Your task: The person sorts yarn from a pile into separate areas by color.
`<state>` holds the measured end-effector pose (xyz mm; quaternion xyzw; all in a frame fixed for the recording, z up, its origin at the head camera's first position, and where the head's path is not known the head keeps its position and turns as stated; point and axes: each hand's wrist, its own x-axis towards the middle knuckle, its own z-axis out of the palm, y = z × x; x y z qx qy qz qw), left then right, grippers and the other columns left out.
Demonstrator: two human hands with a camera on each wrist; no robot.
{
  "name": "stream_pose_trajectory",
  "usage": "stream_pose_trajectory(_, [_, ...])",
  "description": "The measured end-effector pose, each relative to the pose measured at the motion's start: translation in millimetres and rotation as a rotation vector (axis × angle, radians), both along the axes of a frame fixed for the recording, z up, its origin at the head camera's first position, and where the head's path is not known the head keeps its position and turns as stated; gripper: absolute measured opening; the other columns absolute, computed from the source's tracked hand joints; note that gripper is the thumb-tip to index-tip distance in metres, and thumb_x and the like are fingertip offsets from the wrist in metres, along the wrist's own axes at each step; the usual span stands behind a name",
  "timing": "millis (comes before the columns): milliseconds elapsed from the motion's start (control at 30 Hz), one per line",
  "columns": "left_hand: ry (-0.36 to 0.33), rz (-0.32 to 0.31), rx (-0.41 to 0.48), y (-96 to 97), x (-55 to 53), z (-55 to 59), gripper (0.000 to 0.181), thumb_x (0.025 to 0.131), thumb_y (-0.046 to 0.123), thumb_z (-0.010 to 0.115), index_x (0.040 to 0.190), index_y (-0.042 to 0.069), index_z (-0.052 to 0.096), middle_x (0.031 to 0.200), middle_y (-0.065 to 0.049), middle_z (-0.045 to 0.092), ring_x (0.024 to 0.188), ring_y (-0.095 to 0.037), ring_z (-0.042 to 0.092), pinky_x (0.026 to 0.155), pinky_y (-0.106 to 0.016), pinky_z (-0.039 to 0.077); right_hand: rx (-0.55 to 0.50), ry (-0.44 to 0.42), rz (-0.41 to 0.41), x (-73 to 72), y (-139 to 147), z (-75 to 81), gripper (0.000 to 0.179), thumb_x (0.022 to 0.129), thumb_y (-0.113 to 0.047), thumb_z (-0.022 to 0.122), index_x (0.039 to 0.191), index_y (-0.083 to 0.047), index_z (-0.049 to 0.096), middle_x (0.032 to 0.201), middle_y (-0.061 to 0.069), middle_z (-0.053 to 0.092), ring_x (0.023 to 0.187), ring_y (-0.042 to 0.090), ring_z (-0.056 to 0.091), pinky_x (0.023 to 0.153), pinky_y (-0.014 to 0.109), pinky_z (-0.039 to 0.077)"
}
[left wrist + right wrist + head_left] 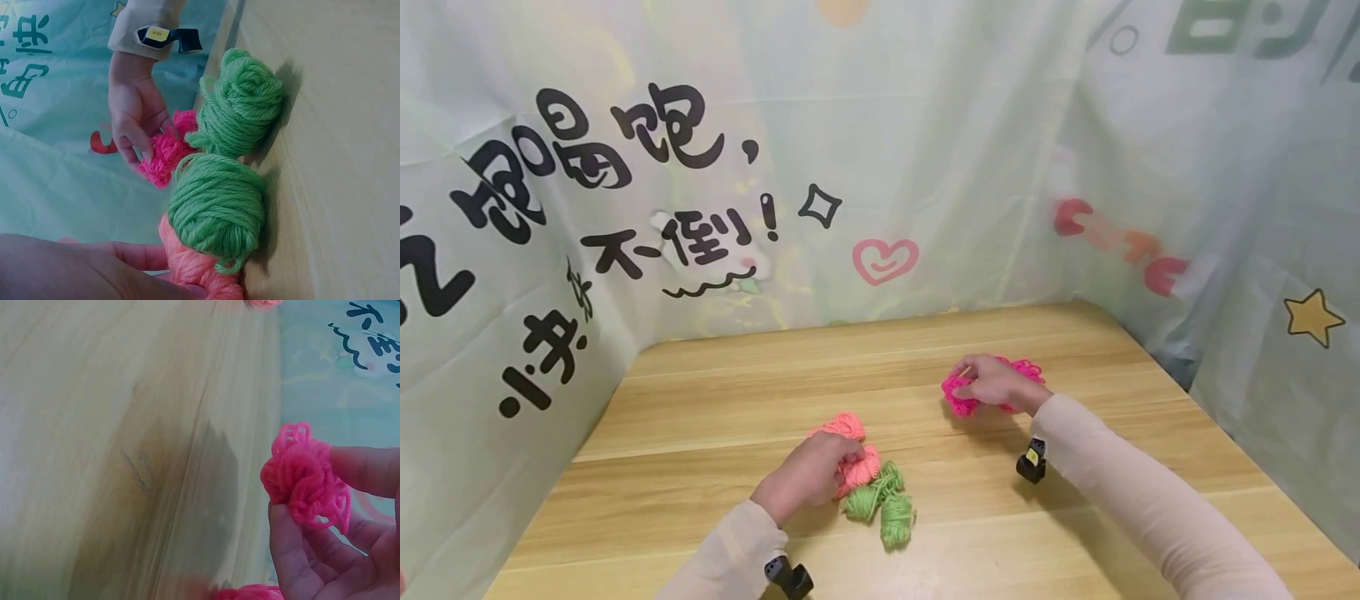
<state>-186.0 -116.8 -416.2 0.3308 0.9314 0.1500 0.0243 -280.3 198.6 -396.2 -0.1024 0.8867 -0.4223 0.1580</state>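
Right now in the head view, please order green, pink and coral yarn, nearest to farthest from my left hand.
1. Coral yarn, touching your left hand.
2. Green yarn, lower right of coral.
3. Pink yarn, at your right hand.

tabletop [919, 425] allows passage between coral yarn [861, 472] and pink yarn [958, 403], but green bundles [897, 521] crowd the left hand [808, 469].

Coral bundle [862, 472] and pink bundle [299, 478], both gripped

The coral bundle is neatly wound yarn. Well to its right and farther back, the pink bundle is looser yarn, loops sticking out, held raised.
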Motion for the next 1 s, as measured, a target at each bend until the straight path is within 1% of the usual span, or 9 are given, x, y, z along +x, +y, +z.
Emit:
stream_pose_trajectory(167, [0.003,0.003,0.005,0.4,0.2,0.0,0.046,0.068,-0.021,0.062,0.102,0.007,0.071,0.087,0.002,0.064,0.083,-0.015,0.061,0.075,-0.028,0.052,0.1,0.062,-0.01,-2.2,0.1,1.6,0.025,0.09,-0.013,0.069,0.113,-0.005,0.062,0.106,0.012,0.062,0.089,0.021,0.062,0.077,0.037,0.053])
stream_pose_trajectory(300, [0.012,0.001,0.008,0.2,-0.4,-0.8,0.046,0.067,-0.021,0.061,0.101,0.008,0.071,0.087,0.002,0.064,0.083,-0.016,0.062,0.076,-0.029,0.052,0.161,0.103,-0.001,-3.7,1.1,2.5,0.025,0.09,-0.014,0.069,0.112,-0.005,0.062,0.105,0.012,0.062,0.093,0.024,0.06,0.078,0.038,0.052])
stream_pose_trajectory(400, [0.012,-0.002,0.014,0.1,-0.8,-1.5,0.046,0.066,-0.021,0.061,0.101,0.007,0.071,0.086,0.002,0.064,0.083,-0.016,0.062,0.076,-0.028,0.052,0.194,0.127,0.006,-3.6,1.5,1.9,0.024,0.089,-0.013,0.07,0.11,-0.005,0.062,0.103,0.011,0.062,0.091,0.023,0.06,0.077,0.037,0.051])
stream_pose_trajectory(567, [0.005,-0.002,0.013,0.1,-0.4,-1.9,0.046,0.067,-0.021,0.062,0.102,0.007,0.071,0.085,0.003,0.064,0.082,-0.015,0.061,0.075,-0.028,0.052,0.248,0.179,0.018,-1.7,0.9,0.2,0.022,0.088,-0.013,0.07,0.107,-0.006,0.062,0.099,0.01,0.063,0.081,0.02,0.058,0.072,0.035,0.05])
stream_pose_trajectory(667, [0.003,0.003,0.005,-0.1,0.0,-1.8,0.046,0.067,-0.02,0.063,0.103,0.007,0.071,0.086,0.003,0.064,0.082,-0.015,0.061,0.075,-0.028,0.052,0.304,0.246,0.036,-1.3,-0.1,-2.3,0.02,0.087,-0.013,0.07,0.105,-0.006,0.063,0.094,0.008,0.063,0.075,0.018,0.056,0.069,0.034,0.049])
stream_pose_trajectory(800, [0.008,0.007,0.002,-0.2,0.1,-1.5,0.046,0.067,-0.02,0.062,0.103,0.008,0.071,0.086,0.003,0.064,0.082,-0.015,0.06,0.075,-0.028,0.052,0.372,0.329,0.049,-0.4,-1.6,-5.2,0.017,0.086,-0.011,0.07,0.1,-0.005,0.063,0.088,0.007,0.064,0.073,0.018,0.056,0.07,0.035,0.05])
stream_pose_trajectory(867, [0.01,0.007,0.002,-0.2,-0.1,-1.7,0.046,0.067,-0.02,0.062,0.103,0.008,0.071,0.086,0.003,0.063,0.082,-0.015,0.06,0.075,-0.028,0.052,0.395,0.341,0.04,0.6,-2.4,-5.8,0.016,0.085,-0.01,0.07,0.099,-0.005,0.063,0.087,0.006,0.063,0.075,0.019,0.056,0.072,0.036,0.05])
stream_pose_trajectory(1000, [0.007,0.007,0.001,-0.2,-0.4,-3.1,0.047,0.067,-0.02,0.062,0.103,0.008,0.071,0.086,0.003,0.063,0.082,-0.015,0.06,0.075,-0.028,0.052,0.437,0.344,0.033,2.9,-3.5,-6.3,0.017,0.085,-0.009,0.07,0.099,-0.005,0.062,0.084,0.005,0.061,0.075,0.02,0.055,0.072,0.036,0.05])
